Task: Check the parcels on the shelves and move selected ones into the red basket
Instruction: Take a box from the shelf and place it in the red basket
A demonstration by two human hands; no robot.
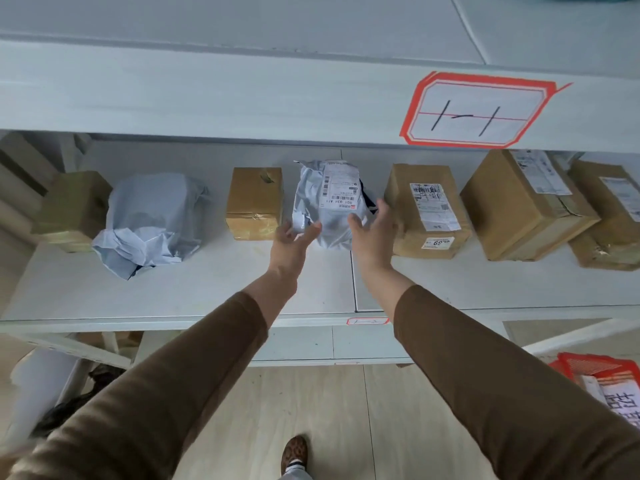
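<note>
Grey bag [329, 206] on shelf [194, 289], between a small box [254, 202] to its left and a labelled box [427, 211] to its right. Left hand [292, 242] and right hand [372, 233] spread, fingers relaxed, flanking the bag's near end; contact uncertain, nothing gripped. Bag looks soft, crinkly, probably light and slippery: best cupped from both sides, low. Its label reads "901 034 A11". Tag [479, 110] above the bag: "1-1". Basket [602, 382] far lower right.

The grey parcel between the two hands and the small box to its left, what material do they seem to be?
Grey parcel: probably thin plastic mailer film, crumpled and slightly glossy. Small box: brown cardboard, with shiny clear tape along its edges.
</note>
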